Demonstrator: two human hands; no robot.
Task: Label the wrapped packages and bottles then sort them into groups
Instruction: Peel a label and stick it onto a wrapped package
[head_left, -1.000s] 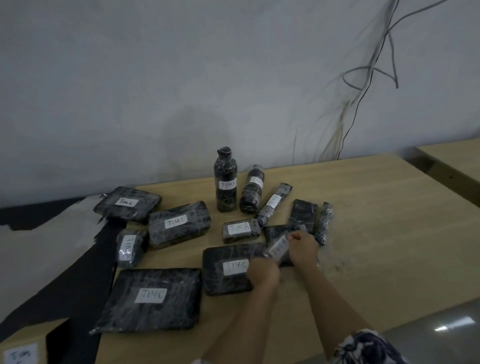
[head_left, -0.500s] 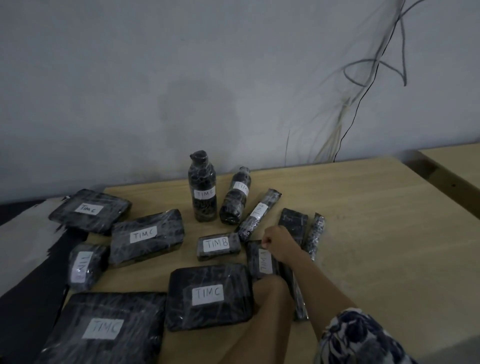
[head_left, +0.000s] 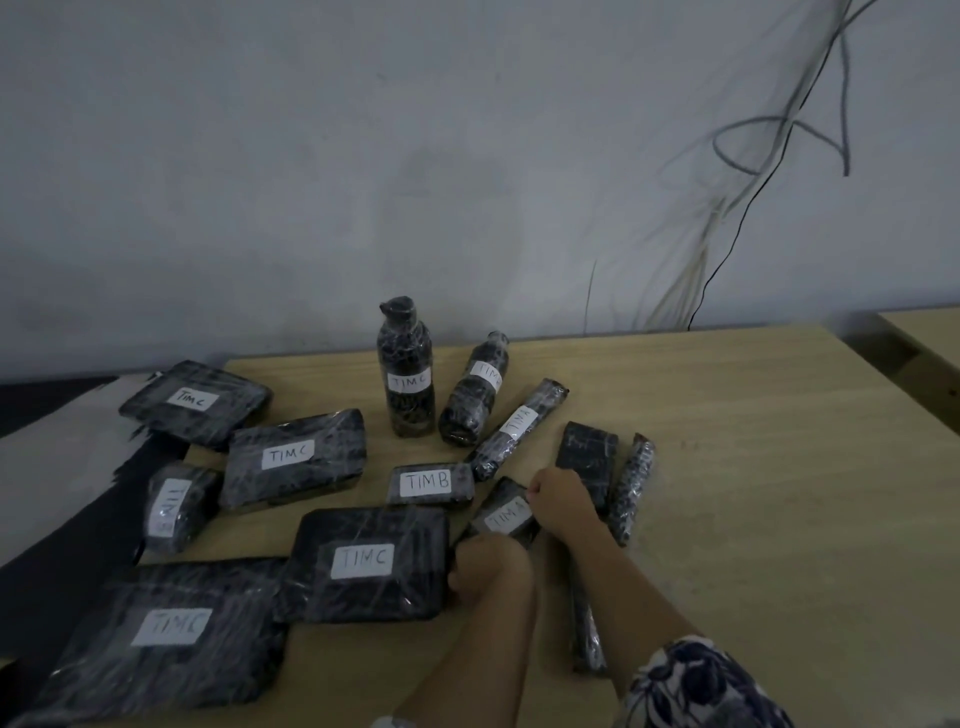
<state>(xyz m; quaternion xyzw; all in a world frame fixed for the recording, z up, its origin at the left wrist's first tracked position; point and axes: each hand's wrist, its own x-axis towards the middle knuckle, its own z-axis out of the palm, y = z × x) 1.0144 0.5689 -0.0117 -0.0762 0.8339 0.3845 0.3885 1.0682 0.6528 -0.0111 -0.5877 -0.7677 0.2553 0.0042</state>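
Observation:
Several black wrapped packages and two wrapped bottles lie on the wooden table (head_left: 753, 467), most with white handwritten labels. My right hand (head_left: 558, 501) holds the far end of a small package with a white label (head_left: 506, 514). My left hand (head_left: 491, 569) grips its near end, beside a large package marked TIMC (head_left: 363, 564). An upright bottle (head_left: 406, 369) and a tilted bottle (head_left: 475, 389) stand behind. An unlabeled flat package (head_left: 587, 457) and a thin wrapped stick (head_left: 631, 488) lie right of my right hand. A long wrapped item (head_left: 584, 629) lies under my right forearm.
More labelled packages lie left: one at the back (head_left: 195, 402), one in the middle (head_left: 293, 457), a small roll (head_left: 174, 506), a large flat one at the front (head_left: 166, 631). A TIMB package (head_left: 428, 483) and a tube (head_left: 519, 426) sit centre. Cables (head_left: 727, 249) hang on the wall.
My view has shifted, so the items sit further right and lower in the frame. The small labelled package has turned between my hands, which stay on its two ends.

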